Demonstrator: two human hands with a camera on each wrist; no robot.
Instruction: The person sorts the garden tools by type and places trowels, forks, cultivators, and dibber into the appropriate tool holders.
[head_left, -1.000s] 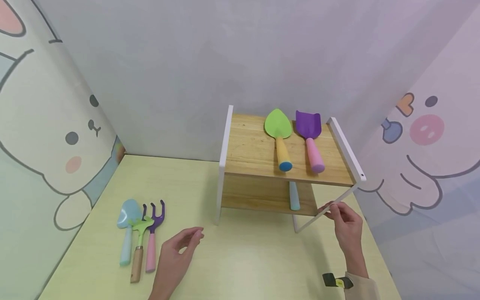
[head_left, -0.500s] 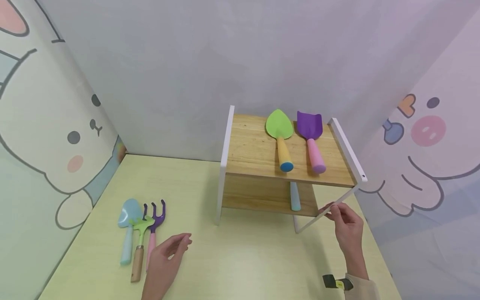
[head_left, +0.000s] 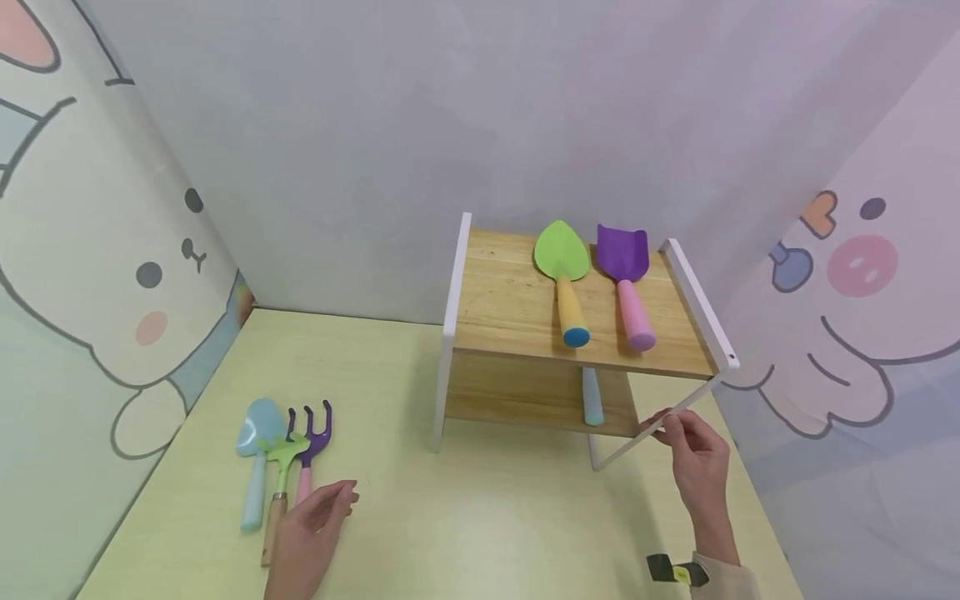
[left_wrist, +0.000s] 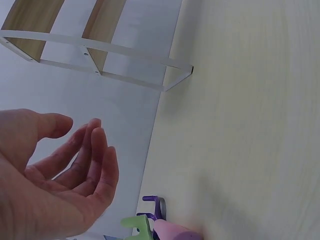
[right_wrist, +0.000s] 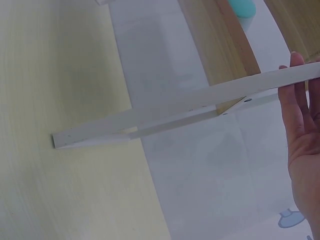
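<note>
A two-tier wooden shelf (head_left: 502, 292) with a white frame stands on the table. My right hand (head_left: 701, 467) grips its front right leg (right_wrist: 165, 105), fingers round it in the right wrist view. My left hand (head_left: 307, 533) hovers with loosely bent fingers and an empty palm (left_wrist: 65, 190), partly covering the pink handle of a purple hand rake (head_left: 318, 437). Beside that rake lie a green hand rake (head_left: 283, 450) with a wooden handle and a light blue trowel (head_left: 258, 433). A green trowel (head_left: 561, 250) and a purple scoop (head_left: 622, 254) rest on the upper tier.
On the lower tier a light blue handle (head_left: 592, 400) shows; its head is hidden under the upper tier. The pale yellow table (head_left: 480, 533) extends in front of the shelf. Printed cloth walls (head_left: 337, 167) close in the back and both sides.
My left hand has moved left and toward me, from beside the purple hand rake to over its handle. The right hand keeps its hold on the shelf leg.
</note>
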